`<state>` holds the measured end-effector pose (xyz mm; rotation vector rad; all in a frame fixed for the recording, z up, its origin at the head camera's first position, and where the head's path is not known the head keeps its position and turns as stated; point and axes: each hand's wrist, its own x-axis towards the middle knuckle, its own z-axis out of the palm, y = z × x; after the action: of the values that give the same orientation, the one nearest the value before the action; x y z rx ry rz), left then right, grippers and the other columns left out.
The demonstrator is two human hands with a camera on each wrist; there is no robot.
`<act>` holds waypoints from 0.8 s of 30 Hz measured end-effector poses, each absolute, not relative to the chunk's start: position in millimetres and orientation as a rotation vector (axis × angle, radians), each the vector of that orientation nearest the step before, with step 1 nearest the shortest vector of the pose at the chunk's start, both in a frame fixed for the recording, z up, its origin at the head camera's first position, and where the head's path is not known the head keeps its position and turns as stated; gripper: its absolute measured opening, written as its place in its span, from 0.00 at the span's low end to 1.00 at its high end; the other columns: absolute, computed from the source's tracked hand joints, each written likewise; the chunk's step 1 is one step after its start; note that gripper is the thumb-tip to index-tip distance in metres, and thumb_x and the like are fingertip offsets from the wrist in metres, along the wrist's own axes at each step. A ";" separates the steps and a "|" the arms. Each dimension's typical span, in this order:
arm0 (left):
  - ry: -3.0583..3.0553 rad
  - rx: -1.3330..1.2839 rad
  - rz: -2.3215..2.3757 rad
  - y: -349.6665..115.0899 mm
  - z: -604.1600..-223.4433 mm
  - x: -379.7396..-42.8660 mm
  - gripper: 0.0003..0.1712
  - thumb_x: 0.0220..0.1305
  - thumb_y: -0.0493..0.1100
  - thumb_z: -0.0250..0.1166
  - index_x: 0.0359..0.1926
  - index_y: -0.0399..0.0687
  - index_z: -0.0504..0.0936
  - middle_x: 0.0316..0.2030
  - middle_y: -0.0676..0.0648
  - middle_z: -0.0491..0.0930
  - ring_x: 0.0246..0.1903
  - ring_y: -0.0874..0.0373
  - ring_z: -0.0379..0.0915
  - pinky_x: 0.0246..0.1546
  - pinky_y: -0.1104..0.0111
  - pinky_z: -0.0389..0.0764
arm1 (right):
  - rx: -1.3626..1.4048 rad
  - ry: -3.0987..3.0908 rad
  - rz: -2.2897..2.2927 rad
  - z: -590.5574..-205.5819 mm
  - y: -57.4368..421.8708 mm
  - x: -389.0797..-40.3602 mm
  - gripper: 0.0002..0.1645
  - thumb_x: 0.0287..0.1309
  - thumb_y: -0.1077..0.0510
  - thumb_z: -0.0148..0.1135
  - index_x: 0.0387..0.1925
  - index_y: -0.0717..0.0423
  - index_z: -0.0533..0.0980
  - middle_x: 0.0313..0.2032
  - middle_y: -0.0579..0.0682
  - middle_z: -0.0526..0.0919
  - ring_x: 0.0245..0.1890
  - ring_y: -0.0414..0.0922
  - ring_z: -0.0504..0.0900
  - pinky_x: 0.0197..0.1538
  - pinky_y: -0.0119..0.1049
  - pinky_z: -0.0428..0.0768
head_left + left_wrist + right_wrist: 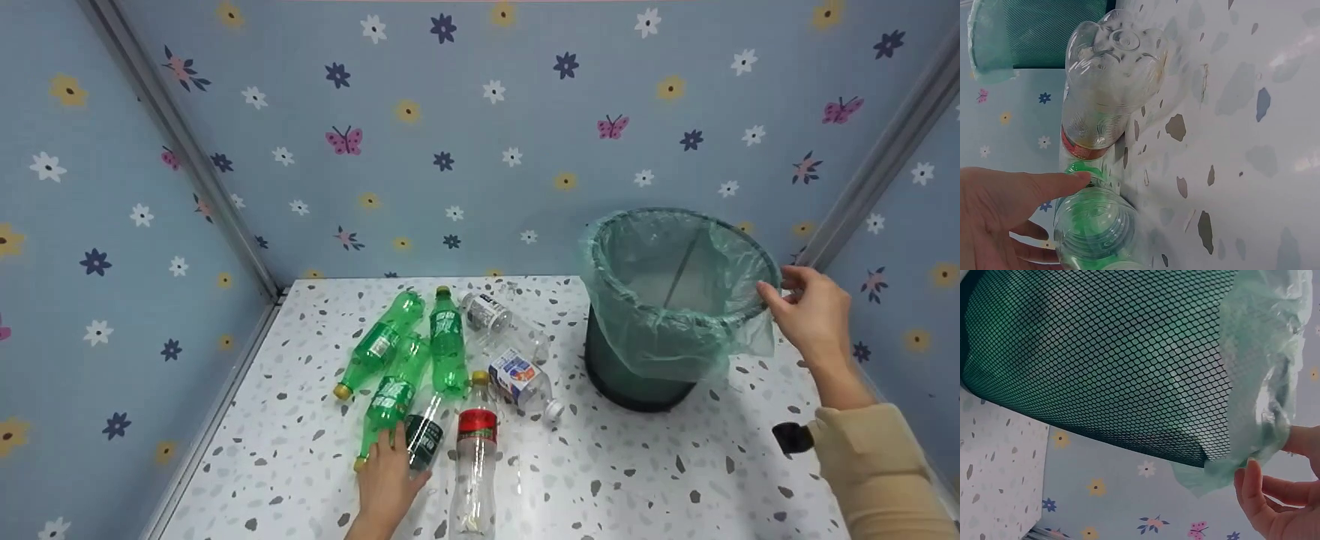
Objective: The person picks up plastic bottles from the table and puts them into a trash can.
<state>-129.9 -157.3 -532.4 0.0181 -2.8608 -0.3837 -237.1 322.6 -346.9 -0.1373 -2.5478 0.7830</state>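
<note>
R hand (814, 315) pinching lined bin (637, 386) by its edge; L hand (386, 476) spread at dark-label btl (425, 442): best grip mid-body, bin kept steady.

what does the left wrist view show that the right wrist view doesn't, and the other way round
Only the left wrist view shows the left hand, by a clear bottle seen end-on, plus the red-label bottle and a bit of green bottle.

Only the right wrist view shows the right hand, its fingers holding the liner at the edge of the bin.

Both show part of the bin and liner, the speckled table and the flowered wall.
</note>
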 end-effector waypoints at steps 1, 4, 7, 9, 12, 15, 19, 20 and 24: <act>-2.866 0.027 -0.385 -157.4 -533.5 -130.3 0.50 0.30 0.50 0.76 0.53 0.27 0.66 0.43 0.31 0.68 0.39 0.39 0.68 0.27 0.53 0.74 | -0.148 -2.563 0.789 -346.9 323.5 -239.7 0.29 0.60 0.52 0.51 0.53 0.74 0.65 0.42 0.70 0.72 0.38 0.62 0.73 0.38 0.54 0.71; -2.878 0.038 -0.385 -157.9 -535.4 -130.8 0.50 0.31 0.50 0.76 0.53 0.26 0.66 0.43 0.31 0.67 0.38 0.39 0.68 0.27 0.53 0.74 | -0.184 -2.600 0.801 -347.1 326.2 -246.9 0.31 0.61 0.51 0.49 0.53 0.75 0.64 0.42 0.71 0.72 0.40 0.62 0.72 0.40 0.54 0.71; -2.895 0.042 -0.392 -157.7 -535.7 -131.0 0.51 0.31 0.51 0.76 0.54 0.26 0.65 0.43 0.31 0.67 0.38 0.39 0.68 0.29 0.53 0.74 | -0.236 -2.631 0.822 -347.0 328.7 -252.9 0.31 0.61 0.50 0.48 0.54 0.75 0.64 0.42 0.70 0.72 0.40 0.61 0.72 0.40 0.53 0.71; -2.896 0.042 -0.399 -157.2 -536.9 -131.3 0.51 0.31 0.51 0.76 0.54 0.26 0.65 0.42 0.31 0.68 0.37 0.40 0.68 0.30 0.54 0.74 | -0.261 -2.642 0.841 -346.7 330.3 -255.8 0.32 0.61 0.50 0.48 0.54 0.74 0.64 0.42 0.69 0.72 0.40 0.60 0.72 0.40 0.52 0.71; -2.912 0.063 -0.406 -156.8 -537.5 -131.8 0.51 0.30 0.52 0.76 0.54 0.26 0.66 0.42 0.31 0.68 0.36 0.40 0.68 0.30 0.54 0.74 | -0.300 -2.651 0.890 -346.6 332.4 -258.6 0.32 0.61 0.49 0.47 0.55 0.73 0.63 0.43 0.69 0.72 0.40 0.59 0.72 0.41 0.50 0.71; -2.936 0.090 -0.418 -156.4 -537.3 -132.1 0.52 0.30 0.52 0.76 0.54 0.26 0.66 0.40 0.32 0.69 0.35 0.41 0.68 0.29 0.54 0.74 | -0.336 -2.658 0.937 -346.8 334.1 -261.3 0.33 0.61 0.49 0.47 0.56 0.72 0.63 0.45 0.70 0.71 0.40 0.59 0.73 0.42 0.51 0.72; -2.969 0.124 -0.440 -156.1 -536.3 -132.6 0.51 0.31 0.52 0.75 0.54 0.26 0.65 0.38 0.33 0.69 0.33 0.42 0.69 0.28 0.55 0.73 | -0.380 -2.672 0.981 -346.7 336.6 -264.3 0.33 0.61 0.47 0.46 0.57 0.71 0.63 0.47 0.69 0.72 0.33 0.53 0.77 0.38 0.46 0.75; -2.973 0.130 -0.446 -156.2 -536.1 -132.7 0.51 0.31 0.52 0.75 0.54 0.26 0.66 0.37 0.33 0.70 0.33 0.41 0.69 0.28 0.54 0.73 | -0.385 -2.674 0.985 -346.7 337.4 -264.9 0.33 0.61 0.47 0.46 0.57 0.71 0.63 0.46 0.69 0.72 0.29 0.48 0.78 0.35 0.41 0.76; -2.986 0.153 -0.461 -156.7 -536.5 -132.5 0.49 0.33 0.51 0.75 0.53 0.25 0.66 0.37 0.33 0.70 0.34 0.40 0.70 0.30 0.53 0.74 | -0.384 -2.662 1.024 -346.9 339.3 -266.0 0.31 0.61 0.49 0.47 0.55 0.72 0.64 0.44 0.68 0.73 0.17 0.29 0.68 0.24 0.24 0.71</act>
<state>-132.5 -156.7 -536.5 0.1526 -2.9865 -0.4613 -266.0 339.3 -346.9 -0.3839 -2.6624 1.0238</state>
